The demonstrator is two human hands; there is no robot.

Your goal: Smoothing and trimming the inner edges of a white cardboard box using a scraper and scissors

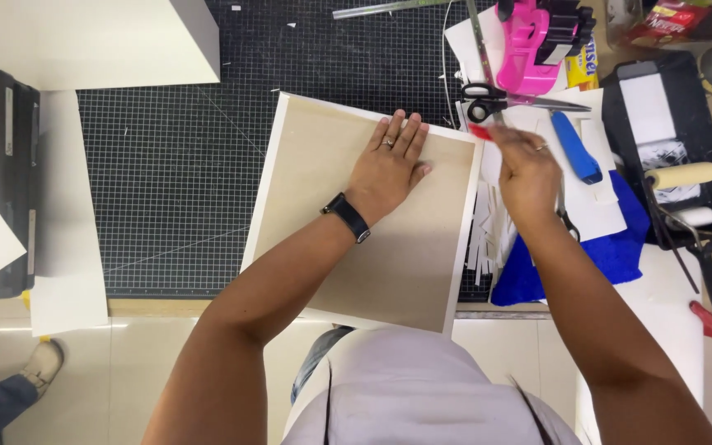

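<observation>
On the black gridded cutting mat (175,189) lies the beige cardboard sheet with white paper border (389,255), the left hand (386,169) pressing flat and released on it, the right hand (527,173) grasping a small red tool (480,130) just beside its right edge.

Single head view, straight down, perhaps arm's length above cutting mat (175,189).

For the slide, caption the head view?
Left hand flat on tan board; right hand grips small red tool.
</observation>
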